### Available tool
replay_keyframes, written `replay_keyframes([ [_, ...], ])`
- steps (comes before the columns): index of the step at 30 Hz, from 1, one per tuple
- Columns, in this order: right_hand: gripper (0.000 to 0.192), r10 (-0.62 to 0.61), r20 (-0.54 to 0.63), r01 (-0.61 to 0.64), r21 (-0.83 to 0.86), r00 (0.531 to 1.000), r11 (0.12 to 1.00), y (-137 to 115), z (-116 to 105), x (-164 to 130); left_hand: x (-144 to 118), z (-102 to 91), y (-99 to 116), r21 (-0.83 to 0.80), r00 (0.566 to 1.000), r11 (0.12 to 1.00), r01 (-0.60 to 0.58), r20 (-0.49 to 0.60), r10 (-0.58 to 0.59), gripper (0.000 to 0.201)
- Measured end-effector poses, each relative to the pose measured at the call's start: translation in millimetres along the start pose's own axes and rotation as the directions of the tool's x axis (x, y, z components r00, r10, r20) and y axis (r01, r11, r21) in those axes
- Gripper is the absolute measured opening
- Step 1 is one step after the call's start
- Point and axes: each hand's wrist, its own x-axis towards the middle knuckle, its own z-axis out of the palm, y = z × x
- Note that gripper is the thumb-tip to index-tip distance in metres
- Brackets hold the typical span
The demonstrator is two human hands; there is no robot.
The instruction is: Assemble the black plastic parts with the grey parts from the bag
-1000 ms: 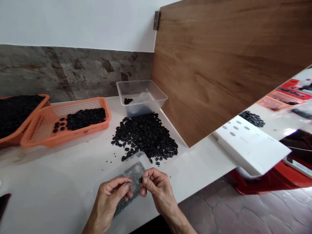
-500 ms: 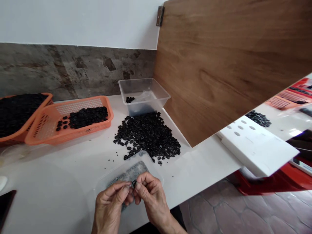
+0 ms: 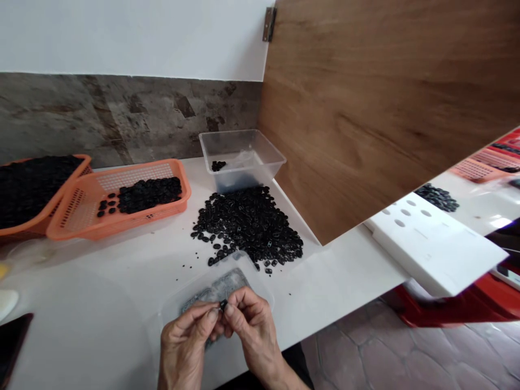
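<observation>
Black piece [image 3: 223,305] mostly hidden by hands [image 3: 252,320]; tray [image 3: 257,284] partly covered; dark device [image 3: 13,344] cut by left edge.

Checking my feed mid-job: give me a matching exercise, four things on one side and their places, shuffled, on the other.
Things
1. small black piece
2. loose black pile
3. wooden panel
4. dark flat object

Places
A. upper right of the view
B. in front of the clear bin
C. lower left of the view
D. between left hand and right hand

Pairs: 1-D, 2-B, 3-A, 4-C
</observation>
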Motion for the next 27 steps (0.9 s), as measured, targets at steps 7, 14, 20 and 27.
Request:
replay_keyframes([
  [7,0.03,-0.011,-0.011,0.011,0.012,1.0,1.0,3.8,0.0,0.4,-0.9,0.1,-1.5,0.011,0.999,0.999,-0.032,-0.014,0.032,0.019],
  [14,0.027,-0.022,-0.011,0.022,0.018,1.0,1.0,3.7,0.6,0.6,0.2,-1.5,-3.3,0.019,0.999,0.999,-0.046,-0.009,0.046,0.019],
  [20,0.025,-0.033,-0.011,0.033,0.025,0.999,0.999,7.5,-0.2,0.1,-0.4,-0.1,-3.3,0.034,0.998,0.998,-0.053,-0.026,0.054,0.02],
  [27,0.026,-0.019,-0.029,0.02,0.011,0.999,1.0,9.0,-1.1,-0.1,0.1,0.5,-4.9,-0.014,0.998,0.999,-0.048,-0.045,0.048,0.018],
])
